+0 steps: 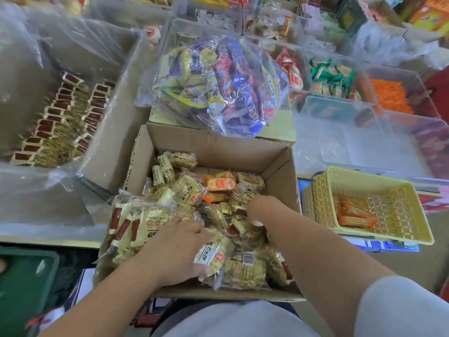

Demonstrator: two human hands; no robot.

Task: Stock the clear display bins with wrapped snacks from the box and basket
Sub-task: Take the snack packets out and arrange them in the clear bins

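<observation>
Nearest to the camera is the person's grey shirt (233, 319). Both forearms reach forward from it into an open cardboard box (218, 152), which is close in front of the body. The box is filled with wrapped snacks (184, 188), mostly pale yellow packets, with a few orange ones further in.

The left hand (179, 249) lies on the pile at the near side of the box. Its thumb and fingers close around one packet (211, 257) with dark printed characters. The right hand (256, 211) is bent down into the snacks near the middle of the box. Its fingers are hidden among the packets, so its grip cannot be told. The two hands are apart, each in its own place.

To the right of the box stands a yellow basket (320, 200) with some orange-wrapped sticks (352, 215) in it. Behind the basket is a clear bin (352, 142).

Behind the box, a clear bag (218, 86) of blue, yellow and red snacks rests on a closed carton (279, 127). To the left, a large carton (116, 98) lined with plastic holds rows of packets with dark red labels (60, 117).

Furthest away are more clear bins, one with green packets (332, 76) and one with orange ones (388, 96).
</observation>
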